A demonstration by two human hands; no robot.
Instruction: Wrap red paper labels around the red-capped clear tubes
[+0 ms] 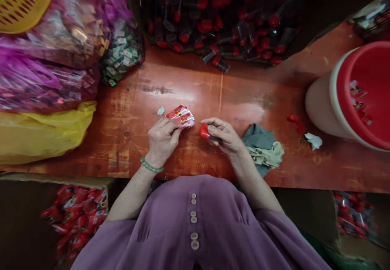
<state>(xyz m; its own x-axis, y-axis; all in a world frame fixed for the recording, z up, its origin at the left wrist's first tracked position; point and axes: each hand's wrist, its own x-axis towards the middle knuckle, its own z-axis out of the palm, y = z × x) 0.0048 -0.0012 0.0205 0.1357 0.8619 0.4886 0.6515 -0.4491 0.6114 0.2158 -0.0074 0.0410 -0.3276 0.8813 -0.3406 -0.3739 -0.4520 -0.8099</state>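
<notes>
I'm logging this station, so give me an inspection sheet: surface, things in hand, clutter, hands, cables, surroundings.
Surface: reddish-brown table, worn in patches.
Things in hand: red printed packaging; red-topped item.
Clutter: crumpled cloths to the right; white scraps.
Hands: left hand holds the red printed packaging; right hand holds the red-topped item.
Cables: nothing seen.
Surroundings: filled plastic bags left; heap of red-capped tubes ahead; red-and-white bucket right.

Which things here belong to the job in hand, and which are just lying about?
Likely in the job:
red printed wrappers in the left hand
red-capped tube in the right hand
piled red-capped tubes

Likely just lying about:
grey cloth
pale green cloth
white scraps
</notes>
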